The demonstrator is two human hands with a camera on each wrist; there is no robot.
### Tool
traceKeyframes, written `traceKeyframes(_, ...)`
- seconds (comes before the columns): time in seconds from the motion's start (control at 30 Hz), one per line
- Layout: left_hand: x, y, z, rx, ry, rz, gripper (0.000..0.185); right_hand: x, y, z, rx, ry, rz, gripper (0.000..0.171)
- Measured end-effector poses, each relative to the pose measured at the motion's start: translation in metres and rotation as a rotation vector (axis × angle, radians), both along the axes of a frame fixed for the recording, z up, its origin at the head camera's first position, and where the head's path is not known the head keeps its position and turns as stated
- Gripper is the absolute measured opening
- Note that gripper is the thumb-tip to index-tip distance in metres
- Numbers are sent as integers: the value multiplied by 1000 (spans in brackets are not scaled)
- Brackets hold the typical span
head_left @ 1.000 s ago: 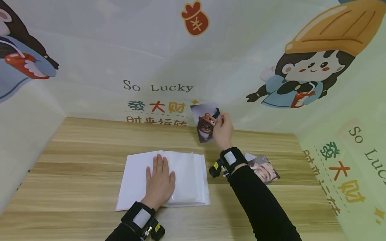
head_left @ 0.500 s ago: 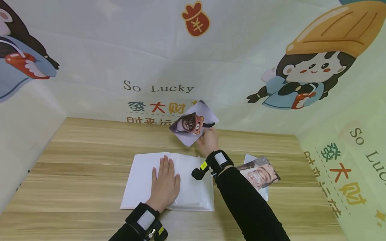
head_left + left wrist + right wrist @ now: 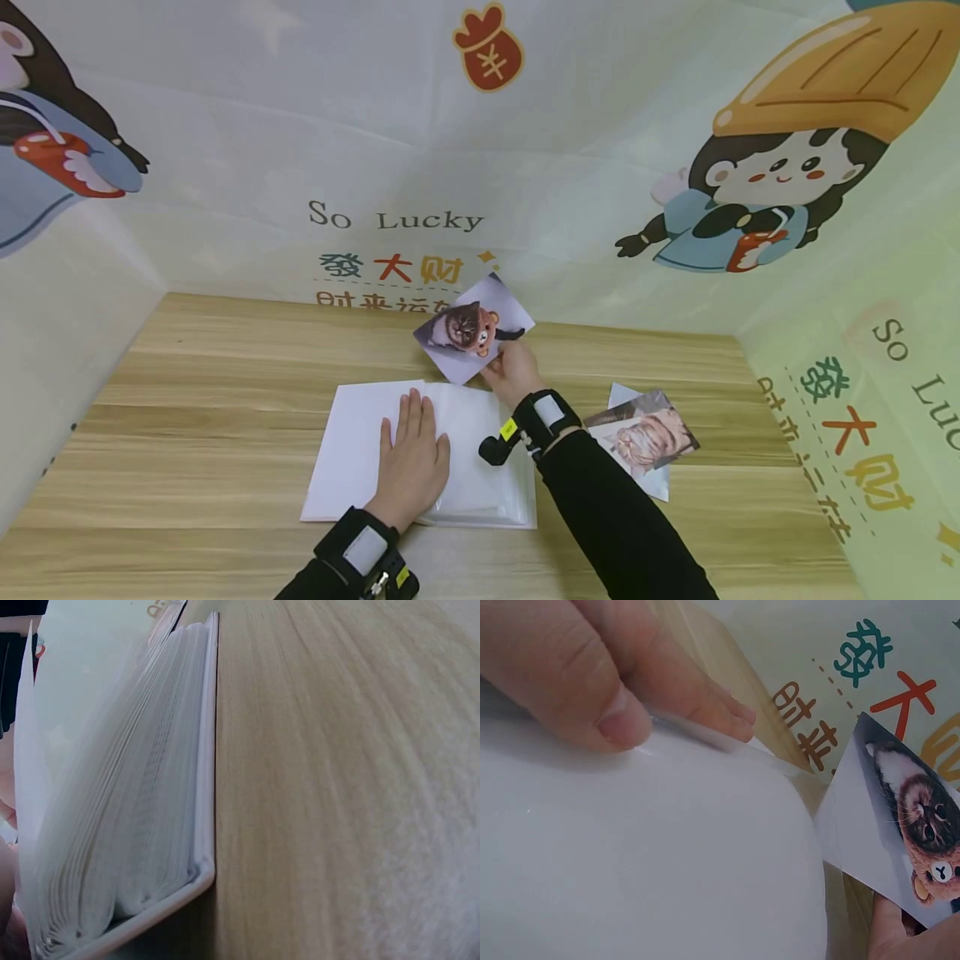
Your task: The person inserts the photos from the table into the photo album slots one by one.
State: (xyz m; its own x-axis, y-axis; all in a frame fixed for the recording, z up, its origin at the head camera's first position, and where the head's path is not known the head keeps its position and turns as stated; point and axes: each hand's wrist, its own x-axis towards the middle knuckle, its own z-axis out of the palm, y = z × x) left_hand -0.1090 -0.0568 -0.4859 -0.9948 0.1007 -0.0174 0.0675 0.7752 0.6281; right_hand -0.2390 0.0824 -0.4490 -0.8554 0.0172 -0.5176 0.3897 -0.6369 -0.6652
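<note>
One cat photo [image 3: 472, 331] above right grip [image 3: 512, 372]

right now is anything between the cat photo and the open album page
Nothing visible blocks it. The right hand holds the cat photo in the air just past the far edge of the album. The left hand lies flat on the left page, leaving the right page bare.

Wooden table [image 3: 187, 433]; an open white photo album [image 3: 480, 483] lies on it; loose photos [image 3: 645, 437] just right.
</note>
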Motion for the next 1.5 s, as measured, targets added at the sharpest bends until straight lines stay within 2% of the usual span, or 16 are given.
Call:
traceKeyframes(0.1,0,0,0,2,1,3,60,2,2,0,-17,2,11,51)
traceKeyframes(0.53,1,0,1,15,9,7,60,2,3,2,-58,14,-6,48)
traceKeyframes(0.63,1,1,0,20,11,9,59,1,3,3,-43,13,-26,45)
traceKeyframes(0.87,1,1,-1,15,21,14,59,-2,-2,1,3,83,-63,44)
traceKeyframes(1.07,1,1,1,15,13,12,58,-2,-6,-3,43,58,-61,38)
traceKeyframes(1.3,2,1,2,20,7,12,58,2,-2,-10,200,111,20,20)
traceKeyframes(1.43,2,1,1,17,16,18,58,4,4,-11,411,142,80,13)
traceKeyframes(1.5,1,1,1,17,20,19,58,5,7,-11,535,166,111,16)
